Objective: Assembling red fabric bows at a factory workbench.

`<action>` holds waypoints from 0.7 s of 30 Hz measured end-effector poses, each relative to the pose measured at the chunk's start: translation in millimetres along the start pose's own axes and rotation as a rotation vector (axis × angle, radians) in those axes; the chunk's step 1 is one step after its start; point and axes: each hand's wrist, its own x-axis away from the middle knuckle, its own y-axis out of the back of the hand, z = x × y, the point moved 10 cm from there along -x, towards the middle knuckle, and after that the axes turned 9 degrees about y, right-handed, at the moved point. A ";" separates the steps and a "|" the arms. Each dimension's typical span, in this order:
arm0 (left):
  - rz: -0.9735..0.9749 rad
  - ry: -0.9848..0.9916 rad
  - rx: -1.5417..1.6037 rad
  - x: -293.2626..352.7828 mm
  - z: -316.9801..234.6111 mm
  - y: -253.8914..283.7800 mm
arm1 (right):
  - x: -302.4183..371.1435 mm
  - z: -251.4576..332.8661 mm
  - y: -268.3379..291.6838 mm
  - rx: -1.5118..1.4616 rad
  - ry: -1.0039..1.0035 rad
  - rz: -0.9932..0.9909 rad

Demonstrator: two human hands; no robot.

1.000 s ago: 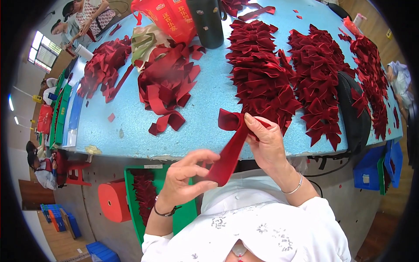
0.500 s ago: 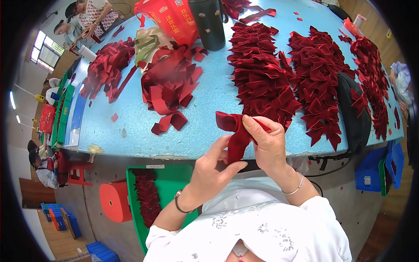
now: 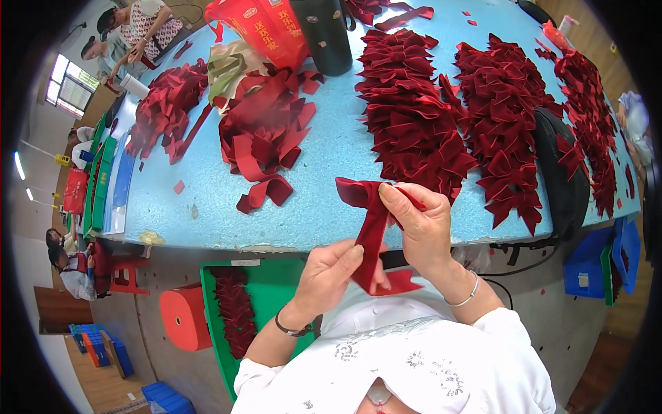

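Between my hands, just over the table's near edge, is a dark red velvet ribbon with a loop sticking out to the left at its top. My right hand pinches the folded top part between thumb and fingers. Lower down, my left hand grips the hanging length, thumb in front and fingers behind. The ribbon's notched tail shows below, over my lap. Beyond my hands lies a thick row of finished velvet bows. A heap of loose red ribbon strips lies to the left.
More bow rows and a black bag lie at right. A dark tumbler and red bag stand at the back. Below left are a green tray and a red roll. Other people work far left.
My left hand has shifted down and drawn the ribbon's length lower, so its notched tail now shows. My right hand keeps its pinch in nearly the same place.
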 end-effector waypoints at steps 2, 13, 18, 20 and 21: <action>-0.030 -0.011 -0.004 1.1 2.4 5.1 | -1.1 -2.6 -1.3 -0.059 -0.017 -0.008; -0.041 -0.213 -0.827 19.7 -35.3 -17.1 | -2.6 -9.7 -3.3 -0.127 -0.047 -0.025; -0.081 -0.581 -1.039 33.8 -66.8 -23.5 | 5.1 -19.3 -7.7 -0.188 -0.126 0.020; -0.108 -0.679 -1.021 41.0 -73.5 -22.4 | 7.7 -21.7 -10.2 -0.204 -0.150 0.037; -0.109 -0.679 -1.021 41.0 -74.1 -23.4 | 8.5 -22.4 -11.3 -0.192 -0.154 0.041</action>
